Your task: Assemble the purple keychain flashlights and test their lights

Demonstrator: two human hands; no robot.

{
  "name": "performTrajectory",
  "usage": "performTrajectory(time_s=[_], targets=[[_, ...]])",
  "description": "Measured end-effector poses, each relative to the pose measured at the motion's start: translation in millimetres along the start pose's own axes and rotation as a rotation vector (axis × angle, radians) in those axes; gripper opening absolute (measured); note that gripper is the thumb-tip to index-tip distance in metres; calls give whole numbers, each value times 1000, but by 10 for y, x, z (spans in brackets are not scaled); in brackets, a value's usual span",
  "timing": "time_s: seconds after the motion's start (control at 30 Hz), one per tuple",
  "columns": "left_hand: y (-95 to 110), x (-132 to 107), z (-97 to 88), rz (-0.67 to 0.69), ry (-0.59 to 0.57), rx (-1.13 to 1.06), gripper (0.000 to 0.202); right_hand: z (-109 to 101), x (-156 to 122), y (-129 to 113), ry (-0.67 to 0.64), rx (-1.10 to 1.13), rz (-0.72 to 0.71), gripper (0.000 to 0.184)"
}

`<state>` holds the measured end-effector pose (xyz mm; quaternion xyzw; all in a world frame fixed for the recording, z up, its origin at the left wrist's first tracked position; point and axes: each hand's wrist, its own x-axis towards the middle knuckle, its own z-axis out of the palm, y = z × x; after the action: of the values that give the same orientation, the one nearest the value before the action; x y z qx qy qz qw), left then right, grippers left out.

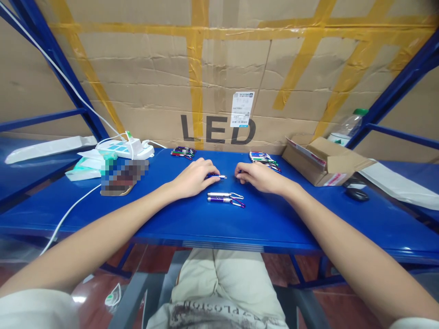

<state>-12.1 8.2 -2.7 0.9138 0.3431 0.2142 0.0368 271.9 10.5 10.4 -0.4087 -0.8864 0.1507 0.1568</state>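
Observation:
My left hand [194, 179] is closed around a blue keychain penlight [222, 177], whose silver end points right, toward my other hand. Across a small gap, my right hand [255, 177] has its fingers curled and pressed together; whatever may be between them is hidden. Just in front of both hands lie a silver penlight [219, 194] and a purple-blue penlight [218, 199], side by side, their carabiner clips to the right. Beyond my left hand is a small group of dark, red and green penlights [183, 151]. Behind my right hand sits another multicoloured group of penlights [261, 158].
A phone-like blurred object [123, 178], a tissue pack [89, 165] and a white power strip [120, 148] with cables lie left. On the right are an open cardboard box [324, 160], a black mouse [356, 194] and a bottle [350, 128]. Large taped cardboard [154, 91] stands behind the blue table [164, 226].

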Motion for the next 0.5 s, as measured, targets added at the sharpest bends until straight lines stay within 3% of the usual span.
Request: performTrajectory(time_s=[0.2, 0.5], targets=[[-5, 2, -2, 2, -5, 1, 33, 0, -2, -20, 75, -44, -118, 19], [-15, 3, -6, -3, -21, -1, 33, -17, -27, -47, 17, -50, -25, 15]])
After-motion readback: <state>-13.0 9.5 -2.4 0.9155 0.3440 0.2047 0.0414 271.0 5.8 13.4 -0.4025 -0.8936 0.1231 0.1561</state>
